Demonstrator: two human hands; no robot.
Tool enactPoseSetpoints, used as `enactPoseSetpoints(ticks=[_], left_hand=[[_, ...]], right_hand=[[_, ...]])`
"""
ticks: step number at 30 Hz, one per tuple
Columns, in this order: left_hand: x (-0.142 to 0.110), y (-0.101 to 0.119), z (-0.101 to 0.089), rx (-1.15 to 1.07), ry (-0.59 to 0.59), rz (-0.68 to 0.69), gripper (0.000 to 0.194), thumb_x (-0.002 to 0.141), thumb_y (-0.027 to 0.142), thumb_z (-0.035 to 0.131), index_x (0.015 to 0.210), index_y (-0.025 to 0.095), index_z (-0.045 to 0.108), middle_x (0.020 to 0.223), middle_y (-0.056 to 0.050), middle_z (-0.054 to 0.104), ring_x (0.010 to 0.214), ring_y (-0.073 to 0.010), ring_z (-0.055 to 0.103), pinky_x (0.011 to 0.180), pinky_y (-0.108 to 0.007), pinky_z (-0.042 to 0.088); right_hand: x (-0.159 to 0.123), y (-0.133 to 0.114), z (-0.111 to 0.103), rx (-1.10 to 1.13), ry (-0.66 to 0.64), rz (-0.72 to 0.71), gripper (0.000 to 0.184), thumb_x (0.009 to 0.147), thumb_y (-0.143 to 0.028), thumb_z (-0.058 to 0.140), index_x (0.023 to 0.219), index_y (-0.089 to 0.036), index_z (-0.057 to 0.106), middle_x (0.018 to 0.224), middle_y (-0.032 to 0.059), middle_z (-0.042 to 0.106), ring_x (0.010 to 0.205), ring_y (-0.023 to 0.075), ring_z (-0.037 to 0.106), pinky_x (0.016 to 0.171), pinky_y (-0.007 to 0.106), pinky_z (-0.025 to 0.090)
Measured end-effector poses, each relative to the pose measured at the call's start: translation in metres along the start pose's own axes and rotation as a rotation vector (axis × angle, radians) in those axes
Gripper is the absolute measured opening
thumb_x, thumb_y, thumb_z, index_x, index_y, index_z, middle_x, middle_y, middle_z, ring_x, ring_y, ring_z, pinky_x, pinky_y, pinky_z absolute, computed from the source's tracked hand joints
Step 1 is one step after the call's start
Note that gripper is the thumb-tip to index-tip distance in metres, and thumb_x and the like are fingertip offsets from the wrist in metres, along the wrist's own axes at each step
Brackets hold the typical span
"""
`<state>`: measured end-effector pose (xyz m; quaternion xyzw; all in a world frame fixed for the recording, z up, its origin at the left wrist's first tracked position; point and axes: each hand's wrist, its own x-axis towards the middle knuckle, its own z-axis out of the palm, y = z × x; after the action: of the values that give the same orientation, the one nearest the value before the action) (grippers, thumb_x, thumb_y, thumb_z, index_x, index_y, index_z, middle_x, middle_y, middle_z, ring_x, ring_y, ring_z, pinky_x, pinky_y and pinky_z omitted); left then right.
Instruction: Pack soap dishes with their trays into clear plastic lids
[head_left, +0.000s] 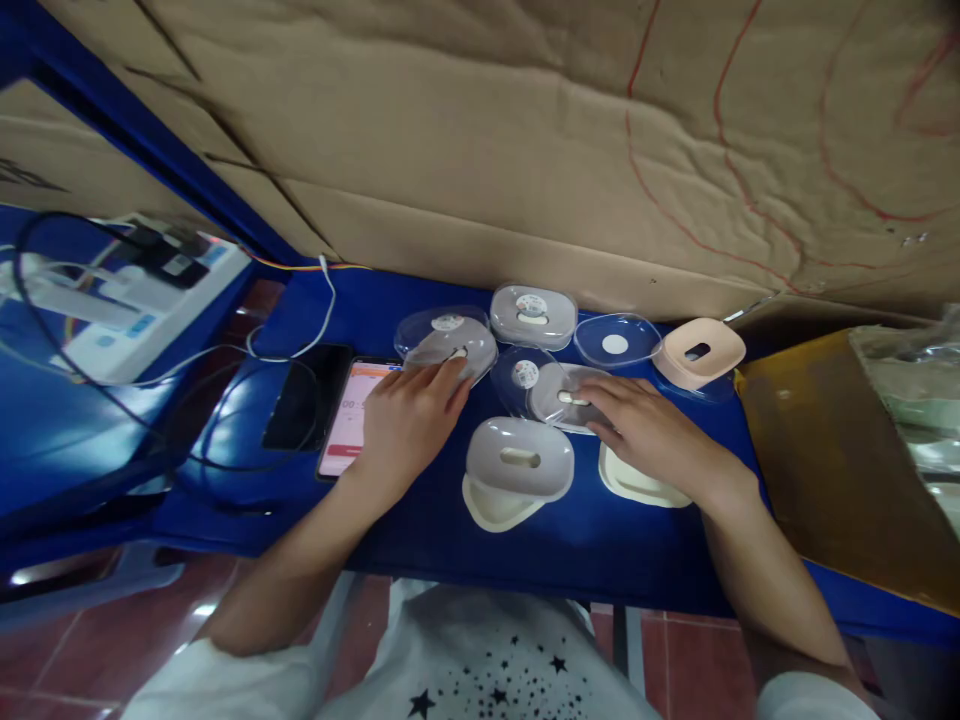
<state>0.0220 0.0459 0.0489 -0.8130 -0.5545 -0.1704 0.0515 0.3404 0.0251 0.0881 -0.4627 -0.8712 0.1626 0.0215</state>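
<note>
My left hand (416, 410) rests with bent fingers on the near rim of a grey oval soap dish (476, 342), its fingertips beside the pale slot; a clear lid (420, 325) with a round sticker lies behind it. My right hand (637, 420) lies with fingers stretched over a second grey soap dish (551, 395), the thumb apart near its front edge. Another clear lid (517, 375) overlaps that dish on the left. In front, a grey slotted dish (517, 455) sits partly on a cream tray (499, 512). A second cream tray (630, 480) is partly hidden under my right hand.
Behind stand a lidded grey dish (532, 318), a clear lid (619, 340) and a peach slotted dish (701, 352). Left of my hands lie a lit phone (345, 420), a dark phone (306, 400), cables and a power strip (127, 335). A cardboard box (832, 450) borders the right.
</note>
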Motion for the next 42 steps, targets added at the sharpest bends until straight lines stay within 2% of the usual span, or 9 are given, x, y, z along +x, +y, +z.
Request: enactPoseSetpoints(ticks=[4,7,13,21,26,28,32,36,42], left_hand=[[0.000,0.002,0.001,-0.033,-0.146,0.019,0.037,0.103,0.032,0.067,0.136,0.015,0.067,0.128,-0.021,0.075,0.123,-0.0424,0.070,0.092,-0.051,0.055],[0.001,0.002,0.002,-0.008,-0.187,0.022,0.040,0.102,0.026,0.067,0.140,0.013,0.064,0.130,-0.022,0.073,0.126,-0.0431,0.067,0.094,-0.053,0.054],[0.003,-0.005,0.009,-0.098,-0.073,0.006,0.027,0.108,0.032,0.056,0.124,0.016,0.071,0.115,-0.016,0.080,0.110,-0.0362,0.073,0.091,-0.048,0.052],[0.008,-0.008,0.011,-0.232,0.041,-0.071,0.038,0.113,0.034,0.041,0.134,0.014,0.063,0.124,-0.016,0.078,0.109,-0.0319,0.073,0.093,-0.044,0.050],[0.006,0.000,0.014,-0.250,0.027,0.028,0.023,0.099,0.024,0.057,0.119,0.019,0.068,0.122,-0.012,0.078,0.115,-0.0326,0.072,0.097,-0.045,0.050],[0.009,0.005,0.013,-0.228,0.028,0.067,0.022,0.092,0.020,0.062,0.112,0.021,0.069,0.124,-0.012,0.078,0.118,-0.0337,0.071,0.100,-0.047,0.050],[0.039,0.014,0.007,-0.187,-0.001,0.218,0.033,0.093,0.018,0.061,0.126,0.019,0.066,0.134,-0.014,0.073,0.124,-0.0340,0.068,0.106,-0.048,0.049],[0.085,0.024,0.010,-0.143,-0.172,0.376,0.055,0.098,0.022,0.066,0.151,0.020,0.054,0.157,-0.018,0.058,0.140,-0.0372,0.057,0.114,-0.052,0.046],[0.121,0.030,0.030,-0.097,-0.255,0.251,0.070,0.095,0.029,0.077,0.159,0.017,0.050,0.157,-0.022,0.055,0.140,-0.0420,0.054,0.110,-0.056,0.049]], right_hand=[[0.005,0.002,0.008,-0.040,0.007,0.034,0.036,0.107,-0.019,0.051,0.139,-0.022,0.066,0.148,0.0128,0.069,0.138,0.0335,0.064,0.112,0.058,0.053],[0.005,0.000,0.008,-0.062,-0.018,0.028,0.034,0.107,-0.022,0.052,0.138,-0.021,0.068,0.146,0.0151,0.068,0.135,0.0348,0.066,0.109,0.057,0.054],[-0.001,-0.002,0.008,-0.089,-0.063,0.008,0.043,0.100,-0.031,0.070,0.143,-0.023,0.067,0.145,0.0158,0.068,0.133,0.0373,0.066,0.105,0.056,0.054],[-0.011,0.005,-0.006,-0.061,-0.010,0.014,0.037,0.113,-0.025,0.042,0.139,-0.026,0.068,0.136,0.0098,0.075,0.126,0.0313,0.069,0.099,0.049,0.053],[-0.018,0.021,-0.027,-0.010,0.026,0.041,0.035,0.112,-0.026,0.036,0.108,-0.020,0.071,0.108,0.0128,0.077,0.102,0.0311,0.072,0.092,0.047,0.053],[-0.025,0.034,-0.037,0.033,0.087,0.083,0.034,0.112,-0.031,0.037,0.109,-0.021,0.070,0.110,0.0126,0.078,0.103,0.0316,0.073,0.093,0.046,0.054],[-0.038,0.061,-0.050,0.104,0.176,0.223,0.040,0.112,-0.041,0.036,0.117,-0.023,0.070,0.121,0.0121,0.078,0.113,0.0327,0.074,0.099,0.046,0.055],[-0.039,0.074,-0.053,0.129,0.222,0.265,0.043,0.110,-0.054,0.041,0.116,-0.024,0.072,0.126,0.0115,0.078,0.120,0.0329,0.071,0.107,0.047,0.051],[-0.029,0.061,-0.039,0.211,-0.028,0.204,0.043,0.104,-0.058,0.052,0.100,-0.022,0.074,0.095,0.0085,0.078,0.088,0.0268,0.072,0.080,0.038,0.052]])
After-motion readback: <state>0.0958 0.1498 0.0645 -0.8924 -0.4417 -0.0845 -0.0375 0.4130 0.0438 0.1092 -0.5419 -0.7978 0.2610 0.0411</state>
